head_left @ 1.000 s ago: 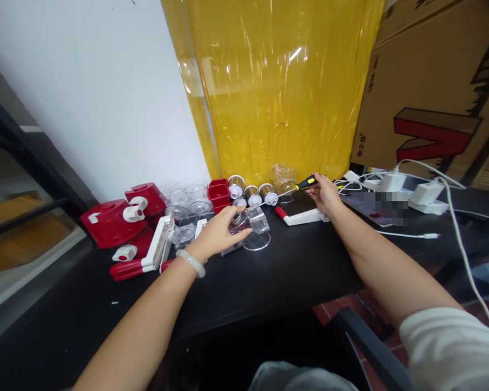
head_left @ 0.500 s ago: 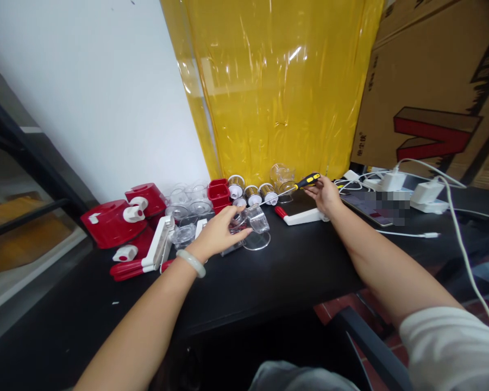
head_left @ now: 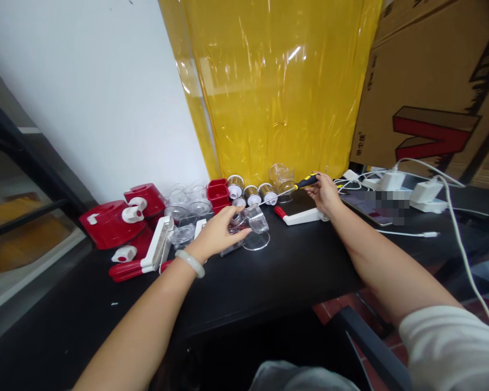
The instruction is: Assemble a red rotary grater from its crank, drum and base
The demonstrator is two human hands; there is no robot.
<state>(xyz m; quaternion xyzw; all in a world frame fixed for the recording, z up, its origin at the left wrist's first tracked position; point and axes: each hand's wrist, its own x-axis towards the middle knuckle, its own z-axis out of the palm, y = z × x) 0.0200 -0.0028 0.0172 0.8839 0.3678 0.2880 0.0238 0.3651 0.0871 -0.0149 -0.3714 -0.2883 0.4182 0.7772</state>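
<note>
My left hand (head_left: pixel 220 232) is closed on a clear plastic part (head_left: pixel 257 219) with a round base, low over the black table. In my right hand (head_left: pixel 324 193) is a screwdriver (head_left: pixel 306 181) with a black and yellow handle. Its long shaft points left and down to the clear part; whether the tip touches it is hard to tell. Behind the part stand several white drums with perforated metal (head_left: pixel 251 194). Just below my right hand lies a white crank handle (head_left: pixel 303 216) with a red grip.
Red plastic housings (head_left: pixel 111 224) with white knobs and white-and-red handles (head_left: pixel 160 245) lie at the left. Clear cups (head_left: pixel 189 201) and a red hopper (head_left: pixel 218 194) sit at the back. To the right are a tablet (head_left: pixel 361 206), white chargers (head_left: pixel 426 193) and cables. A cardboard box (head_left: pixel 427 81) stands behind.
The screwdriver handle has turned a little in my right hand. My left hand and the clear part look unmoved, and the view has shifted very slightly.
</note>
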